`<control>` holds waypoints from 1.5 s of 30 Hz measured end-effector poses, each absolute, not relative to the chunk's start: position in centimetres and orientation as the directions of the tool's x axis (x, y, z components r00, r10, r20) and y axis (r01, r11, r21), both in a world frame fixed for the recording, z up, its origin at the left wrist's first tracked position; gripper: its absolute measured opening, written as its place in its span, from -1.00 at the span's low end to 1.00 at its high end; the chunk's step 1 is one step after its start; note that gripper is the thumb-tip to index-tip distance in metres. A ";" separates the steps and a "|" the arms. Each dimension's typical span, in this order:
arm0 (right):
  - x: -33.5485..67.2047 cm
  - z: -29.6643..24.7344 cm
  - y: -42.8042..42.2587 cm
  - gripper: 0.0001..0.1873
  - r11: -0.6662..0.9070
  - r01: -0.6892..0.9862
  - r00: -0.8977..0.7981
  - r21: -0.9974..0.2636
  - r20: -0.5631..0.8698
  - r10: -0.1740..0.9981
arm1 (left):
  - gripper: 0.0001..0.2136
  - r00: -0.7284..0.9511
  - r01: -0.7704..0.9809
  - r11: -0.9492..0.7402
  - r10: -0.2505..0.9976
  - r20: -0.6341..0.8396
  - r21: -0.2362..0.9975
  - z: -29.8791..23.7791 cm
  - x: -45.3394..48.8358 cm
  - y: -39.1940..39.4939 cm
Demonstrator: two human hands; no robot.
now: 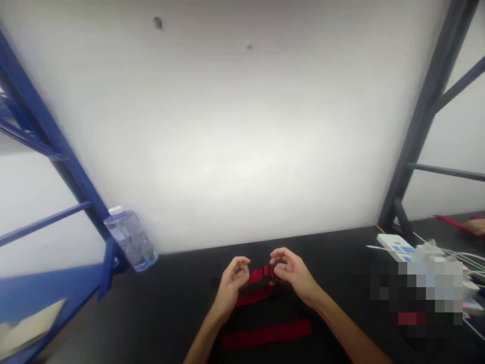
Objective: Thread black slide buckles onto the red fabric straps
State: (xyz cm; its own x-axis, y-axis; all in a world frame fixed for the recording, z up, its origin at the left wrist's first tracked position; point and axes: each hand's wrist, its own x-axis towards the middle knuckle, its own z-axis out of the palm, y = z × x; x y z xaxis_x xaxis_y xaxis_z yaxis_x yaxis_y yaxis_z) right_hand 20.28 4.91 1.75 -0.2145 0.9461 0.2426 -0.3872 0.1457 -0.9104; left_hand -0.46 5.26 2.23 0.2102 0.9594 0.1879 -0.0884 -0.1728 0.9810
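My left hand (234, 280) is held over the dark table (174, 313), its fingers curved and apart from the thumb, with nothing visible between them. Facing it, my right hand (295, 275) has bent, parted fingers beside a black buckle (266, 271). Between the hands lies a red strap (254, 297), its upper stretch running towards the buckle. Whether the right fingertips touch the strap is hard to make out. Closer to me, a wider red band (267, 335) lies across the table between my forearms.
A clear plastic bottle (132, 240) with a white cap stands at the left by a blue metal frame (81, 177). To the right are a white and blue box (396, 246), white cables and a pixelated patch. A white wall (242, 141) rises behind.
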 end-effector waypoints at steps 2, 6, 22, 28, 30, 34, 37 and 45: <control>20.3 1.7 4.9 -0.63 0.154 -0.364 -0.192 -0.919 0.236 0.953 | -0.66 0.221 -0.114 -0.176 0.955 0.198 0.978 2.2 -0.7 5.4; 20.7 1.7 4.8 -0.62 0.094 -0.341 -0.263 -0.935 0.191 0.946 | -0.62 0.225 -0.071 -0.171 0.957 0.183 0.983 2.8 -1.1 5.3; 21.7 0.1 4.6 -0.58 0.159 0.327 -0.505 -0.932 -0.030 0.863 | -0.70 0.551 0.576 -0.301 0.830 -0.090 0.760 4.1 -2.5 3.6; 21.9 -0.5 5.1 -0.55 0.263 0.392 -0.398 -0.882 0.095 0.912 | -0.70 0.488 0.689 -0.388 0.873 0.003 0.612 3.8 -2.9 3.9; 22.1 -0.8 5.3 -0.54 0.313 0.421 -0.377 -0.851 0.149 0.914 | -0.70 0.480 0.719 -0.395 0.877 0.003 0.573 3.8 -3.1 4.0; 22.4 -1.2 5.9 -0.57 0.340 0.472 -0.376 -0.813 0.163 0.912 | -0.73 0.449 0.741 -0.394 0.893 0.035 0.543 3.4 -3.3 4.2; 22.4 -1.3 6.2 -0.65 0.359 0.540 -0.295 -0.761 0.228 0.928 | -0.78 0.416 0.740 -0.410 0.902 0.116 0.533 2.8 -3.1 4.5; 22.0 -0.5 6.1 -0.90 0.411 0.636 -0.223 -0.653 0.354 0.908 | -0.82 0.418 0.722 -0.473 0.880 0.226 0.504 2.1 -2.8 4.6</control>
State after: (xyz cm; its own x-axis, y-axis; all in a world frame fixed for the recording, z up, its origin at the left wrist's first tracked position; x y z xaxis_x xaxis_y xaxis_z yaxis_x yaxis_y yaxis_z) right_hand 22.04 6.15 -0.54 -0.2231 0.9083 0.3540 0.6361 0.4108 -0.6532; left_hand -2.84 4.63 2.12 0.4179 0.8799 0.2262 0.7224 -0.4729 0.5045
